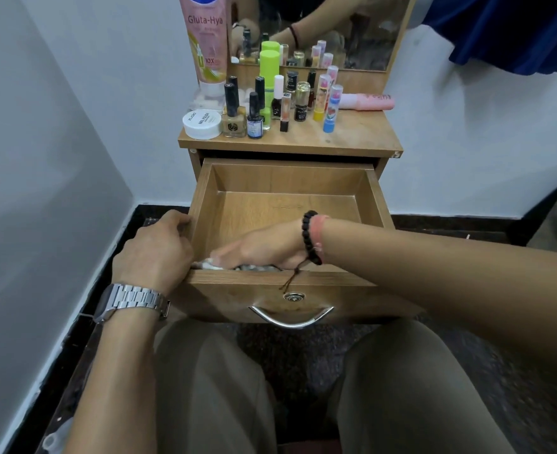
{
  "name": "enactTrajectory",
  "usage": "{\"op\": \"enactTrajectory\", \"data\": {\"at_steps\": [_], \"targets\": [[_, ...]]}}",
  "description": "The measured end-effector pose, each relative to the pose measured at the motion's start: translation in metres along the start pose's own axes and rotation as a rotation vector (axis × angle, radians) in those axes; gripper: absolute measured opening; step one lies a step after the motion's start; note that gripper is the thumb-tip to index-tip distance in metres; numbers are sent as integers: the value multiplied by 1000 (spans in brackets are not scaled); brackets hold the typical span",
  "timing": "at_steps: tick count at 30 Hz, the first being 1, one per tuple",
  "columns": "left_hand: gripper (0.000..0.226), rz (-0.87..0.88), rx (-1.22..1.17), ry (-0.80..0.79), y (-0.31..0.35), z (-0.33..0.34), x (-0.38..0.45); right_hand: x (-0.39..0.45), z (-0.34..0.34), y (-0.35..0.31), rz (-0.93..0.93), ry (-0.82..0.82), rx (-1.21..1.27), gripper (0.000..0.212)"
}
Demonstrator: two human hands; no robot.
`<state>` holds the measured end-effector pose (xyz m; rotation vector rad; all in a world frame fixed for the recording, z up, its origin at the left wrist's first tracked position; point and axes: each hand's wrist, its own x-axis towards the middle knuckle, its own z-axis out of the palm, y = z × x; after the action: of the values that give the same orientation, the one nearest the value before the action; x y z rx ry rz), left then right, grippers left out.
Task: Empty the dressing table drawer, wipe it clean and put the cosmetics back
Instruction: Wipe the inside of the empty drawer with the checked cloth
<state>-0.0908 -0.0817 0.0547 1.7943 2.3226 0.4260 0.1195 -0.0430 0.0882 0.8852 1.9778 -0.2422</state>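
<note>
From the head camera, the drawer (pixel 290 204) is pulled out and holds no cosmetics; its floor is bare wood. The right hand (pixel 264 245) reaches in at the near-left corner with fingers laid out fairly straight, pressing a pale cloth (pixel 238 266) down against the floor just behind the front panel. The left hand (pixel 154 253) has its fingers curled round the drawer's left rim near the front corner, steadying it. The cosmetics (pixel 270 99), nail polish bottles, lip balm sticks and a white jar (pixel 202 123), stand crowded on the table top (pixel 346 136), with a pink lotion tube (pixel 204 44) at the back beside the mirror (pixel 362 31).

This looks like the wiping step. To do it well, keep the palm flat on the cloth, sweep from the back wall toward the front in overlapping passes, and work into all 4 corners, where dust gathers. Keep the left grip firm so the drawer does not slide.
</note>
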Motion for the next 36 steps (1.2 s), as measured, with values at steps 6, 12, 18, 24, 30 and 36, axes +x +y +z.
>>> {"op": "enactTrajectory", "data": {"at_steps": [6, 12, 18, 24, 30, 36], "targets": [[44, 4, -14, 0, -1, 1, 0, -11, 15, 26, -211, 57, 919, 32], [43, -4, -8, -3, -2, 0, 1, -42, 14, 74, 93, 456, 354, 21], [43, 0, -15, -4, -1, 1, 1, -8, 35, 63, 198, 482, 318, 41], [42, -2, -14, -8, 0, 1, 0, 44, 37, 66, 308, 504, 524, 69], [44, 7, -16, -9, -3, 2, 0, 58, 31, 72, 463, 615, 543, 52], [43, 4, -11, -4, -1, 1, 0, 35, 33, 66, 402, 495, 334, 37]]}}
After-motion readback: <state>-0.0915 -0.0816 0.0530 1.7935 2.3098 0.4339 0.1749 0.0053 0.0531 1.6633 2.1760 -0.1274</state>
